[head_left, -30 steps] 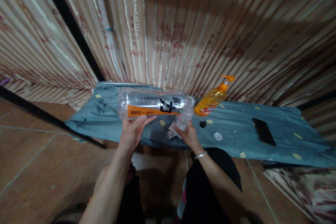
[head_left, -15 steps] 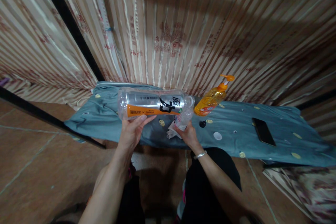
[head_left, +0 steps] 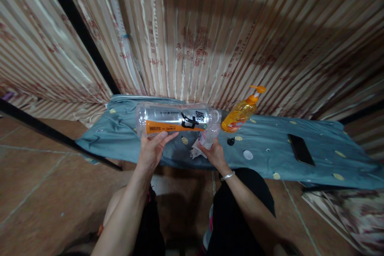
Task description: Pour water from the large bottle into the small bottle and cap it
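Note:
My left hand (head_left: 152, 148) is wrapped around the lower side of a large clear plastic bottle (head_left: 174, 118) with an orange and silver label. That bottle lies level, its uncapped-looking neck pointing right. My right hand (head_left: 214, 152) grips a smaller clear plastic bottle (head_left: 210, 133), which is upright and slightly tilted. The large bottle's mouth is at the top of the smaller one; whether they touch I cannot tell. A pale cloth or tissue (head_left: 196, 151) lies by my right fingers. Right of the bottles stands an orange pump bottle (head_left: 238, 117) of yellow liquid.
A teal patterned cloth (head_left: 270, 138) covers the narrow bench. On it lie a small black cap (head_left: 231, 141), a white round lid (head_left: 248, 155) and a dark phone (head_left: 301, 150). A striped curtain (head_left: 192, 40) hangs behind, with black metal poles (head_left: 81, 28) at the left.
Hands and bottles hold almost the same position. The whole view has shifted very slightly; nothing has been picked up or let go.

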### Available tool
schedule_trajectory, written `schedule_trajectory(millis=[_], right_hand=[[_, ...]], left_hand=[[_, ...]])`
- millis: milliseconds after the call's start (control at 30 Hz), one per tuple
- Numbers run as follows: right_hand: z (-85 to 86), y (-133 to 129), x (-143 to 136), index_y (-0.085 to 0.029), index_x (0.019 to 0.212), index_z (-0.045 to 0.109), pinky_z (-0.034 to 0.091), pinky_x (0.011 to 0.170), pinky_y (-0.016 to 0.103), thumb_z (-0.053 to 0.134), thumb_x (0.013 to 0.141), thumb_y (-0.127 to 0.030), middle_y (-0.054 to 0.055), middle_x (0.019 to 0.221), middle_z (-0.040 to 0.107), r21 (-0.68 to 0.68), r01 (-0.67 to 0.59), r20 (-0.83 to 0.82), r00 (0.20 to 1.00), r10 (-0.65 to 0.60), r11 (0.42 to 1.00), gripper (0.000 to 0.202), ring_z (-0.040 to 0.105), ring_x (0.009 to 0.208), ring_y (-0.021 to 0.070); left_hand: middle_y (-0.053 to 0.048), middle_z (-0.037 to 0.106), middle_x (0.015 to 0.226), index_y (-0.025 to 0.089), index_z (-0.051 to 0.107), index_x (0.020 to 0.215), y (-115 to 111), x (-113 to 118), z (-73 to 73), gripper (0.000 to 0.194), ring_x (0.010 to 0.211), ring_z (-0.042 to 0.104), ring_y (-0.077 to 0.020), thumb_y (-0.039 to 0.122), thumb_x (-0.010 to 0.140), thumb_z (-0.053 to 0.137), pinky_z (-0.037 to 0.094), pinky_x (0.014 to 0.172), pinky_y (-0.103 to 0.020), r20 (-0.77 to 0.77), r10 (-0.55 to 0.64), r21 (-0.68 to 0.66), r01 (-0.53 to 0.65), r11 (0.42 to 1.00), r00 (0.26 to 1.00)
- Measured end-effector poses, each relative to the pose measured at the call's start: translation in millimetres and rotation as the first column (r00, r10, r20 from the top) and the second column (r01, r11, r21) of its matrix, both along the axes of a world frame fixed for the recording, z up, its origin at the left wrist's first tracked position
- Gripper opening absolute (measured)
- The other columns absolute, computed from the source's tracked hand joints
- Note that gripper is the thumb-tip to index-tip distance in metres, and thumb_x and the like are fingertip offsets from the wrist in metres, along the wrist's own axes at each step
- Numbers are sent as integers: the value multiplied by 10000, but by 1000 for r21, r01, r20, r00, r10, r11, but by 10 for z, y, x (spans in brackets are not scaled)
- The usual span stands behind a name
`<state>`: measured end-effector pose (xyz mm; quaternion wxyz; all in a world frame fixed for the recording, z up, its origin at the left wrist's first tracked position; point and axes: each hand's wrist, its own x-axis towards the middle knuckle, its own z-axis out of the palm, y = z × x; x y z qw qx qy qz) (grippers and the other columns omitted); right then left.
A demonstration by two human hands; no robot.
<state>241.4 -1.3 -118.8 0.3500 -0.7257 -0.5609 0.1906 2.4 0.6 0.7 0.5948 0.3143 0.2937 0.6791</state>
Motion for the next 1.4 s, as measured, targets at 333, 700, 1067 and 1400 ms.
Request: schedule_trajectory(millis=[333, 700, 1067, 1400], right_hand=[[-40, 27, -6, -139, 1322, 559, 613, 810, 426, 806, 779, -450, 163, 1050, 807, 6, 18, 0, 1000, -18, 1000, 673, 783, 991, 373], [-14, 31, -19, -167, 1333, 563, 614, 849, 423, 811, 774, -393, 136, 1054, 800, 9, 8, -40, 999, -8, 1000, 652, 779, 1009, 358], [-19, 24, -26, -122, 1345, 547, 608, 865, 430, 802, 778, -358, 179, 1093, 795, 6, 14, -35, 999, -14, 1000, 665, 776, 1030, 381], [-76, 42, -25, -144, 1260, 596, 607, 793, 400, 816, 758, -385, 152, 1025, 807, 53, 26, -47, 999, -24, 998, 598, 789, 930, 346]], left_hand=[[-7, 752, 935, 251, 699, 1034, 49, -9, -24, 523, 914, 742, -250, 277, 580, 956, 601, 948, -677, -46, -1, 13, 2, 1000, 999], [3, 763, 925, 256, 716, 980, 73, -14, 32, 519, 888, 740, -245, 301, 539, 987, 631, 909, -632, -38, 5, 14, -4, 1000, 999], [1, 759, 936, 257, 715, 1022, 81, -34, 28, 519, 927, 738, -261, 268, 572, 973, 614, 932, -649, -33, -13, 22, 14, 1000, 999], [11, 764, 937, 254, 724, 1007, 81, -28, 46, 551, 901, 738, -226, 243, 524, 989, 624, 935, -610, 3, 6, 1, -6, 1000, 1000]])
